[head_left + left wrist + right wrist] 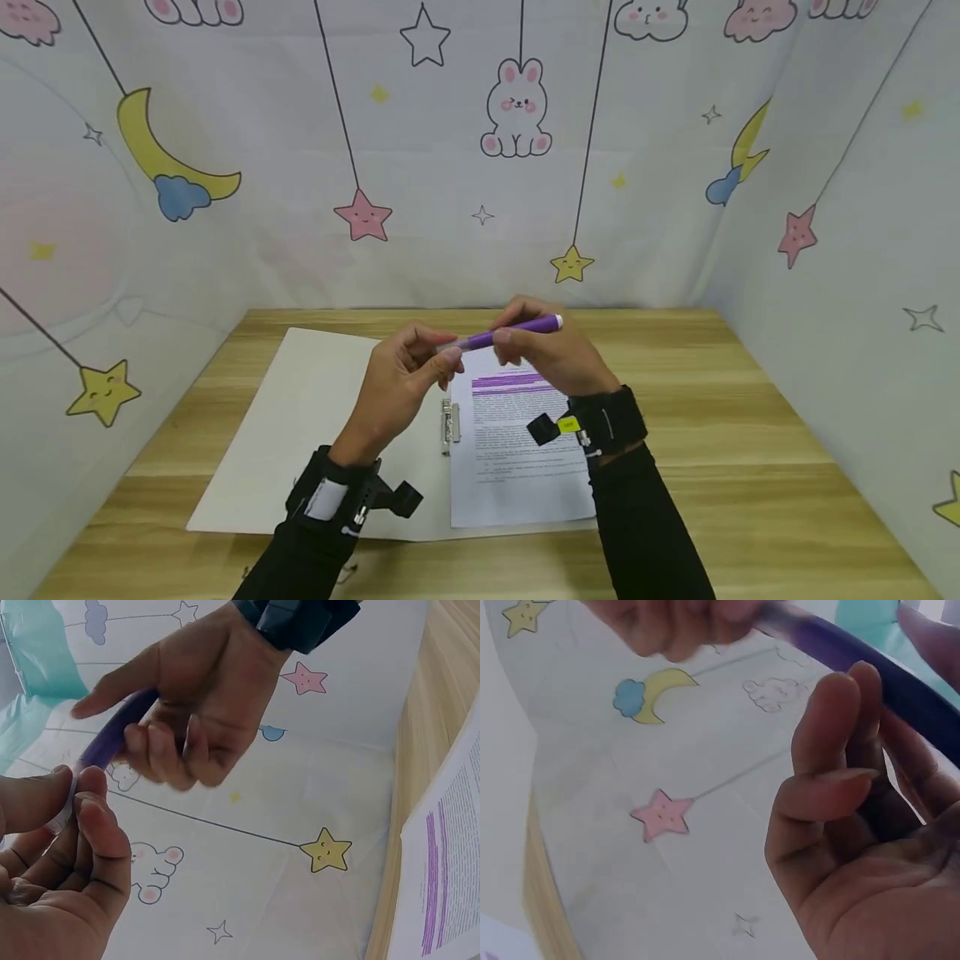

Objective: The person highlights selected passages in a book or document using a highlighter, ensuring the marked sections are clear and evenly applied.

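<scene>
A purple highlighter with a translucent end is held slantwise in both hands above the papers. My left hand pinches that translucent end between thumb and fingers; in the left wrist view the left thumb presses on it. Around the purple barrel is my right hand, its fingers bent against the barrel in the right wrist view. Below lies a printed sheet with purple highlighted lines near its top. It rests on the right side of an open white folder.
A metal clip sits at the folder's middle, by the sheet's left edge. The wooden table extends past the folder on both sides. White cloth walls printed with stars, moons and bunnies stand behind and at both sides.
</scene>
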Available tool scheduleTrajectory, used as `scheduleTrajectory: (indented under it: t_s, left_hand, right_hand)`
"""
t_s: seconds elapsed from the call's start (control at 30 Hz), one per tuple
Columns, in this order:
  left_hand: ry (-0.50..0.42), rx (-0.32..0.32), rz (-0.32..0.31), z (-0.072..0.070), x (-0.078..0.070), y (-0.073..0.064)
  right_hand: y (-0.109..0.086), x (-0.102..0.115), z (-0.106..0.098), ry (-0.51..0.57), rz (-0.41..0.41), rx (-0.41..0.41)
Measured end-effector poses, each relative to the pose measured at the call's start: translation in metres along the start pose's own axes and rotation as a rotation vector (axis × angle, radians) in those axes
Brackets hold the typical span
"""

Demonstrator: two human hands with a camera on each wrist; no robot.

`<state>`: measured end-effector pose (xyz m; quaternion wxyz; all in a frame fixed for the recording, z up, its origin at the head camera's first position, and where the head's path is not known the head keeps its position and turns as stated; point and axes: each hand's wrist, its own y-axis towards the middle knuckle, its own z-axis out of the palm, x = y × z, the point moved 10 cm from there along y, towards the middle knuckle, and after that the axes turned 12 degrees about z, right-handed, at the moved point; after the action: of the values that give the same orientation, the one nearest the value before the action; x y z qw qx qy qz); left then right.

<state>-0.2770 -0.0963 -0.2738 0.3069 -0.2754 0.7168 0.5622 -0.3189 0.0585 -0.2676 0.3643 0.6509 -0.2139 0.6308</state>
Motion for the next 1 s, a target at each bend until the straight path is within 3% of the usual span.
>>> scheduleTrajectory:
  t_s: [0.07, 0.17, 0.3, 0.4, 0.47, 0.57, 0.73, 0.87, 1.0]
  left_hand:
    - [-0.007, -0.015, -0.026, -0.004, 0.006, -0.001]
    - [0.019, -0.004, -0.048, -0.005, 0.016, -0.001]
    - [0.11, 0.096, -0.05, 0.009, 0.024, 0.0]
    - [0.25, 0.19, -0.078, 0.013, 0.026, 0.0]
    - [0.389, 0.243, -0.127, 0.004, 0.029, 0.0]
    - [0.588, 0.314, -0.228, -0.027, 0.034, -0.007]
    - [0.819, 0.387, -0.445, -0.106, 0.047, -0.033]
    - [0.88, 0.443, -0.606, -0.158, 0.057, -0.06]
    - [0.856, 0.505, -0.741, -0.19, 0.064, -0.083]
  right_hand:
    - [-0.007, 0.005, -0.014, -0.136, 0.025, -0.072]
    - [-0.016, 0.012, -0.027, -0.448, 0.088, -0.188]
    - [-0.017, 0.012, -0.021, -0.802, 0.188, -0.207]
    - [-0.02, 0.004, -0.03, -0.923, 0.281, -0.239]
    - [-0.027, -0.004, -0.052, -0.97, 0.365, -0.312]
    - [-0.049, -0.017, -0.1, -0.995, 0.499, -0.466]
    - [-0.096, -0.039, -0.172, -0.96, 0.684, -0.671]
    - [-0.127, -0.062, -0.203, -0.939, 0.813, -0.733]
    - [-0.149, -0.084, -0.225, -0.905, 0.945, -0.787]
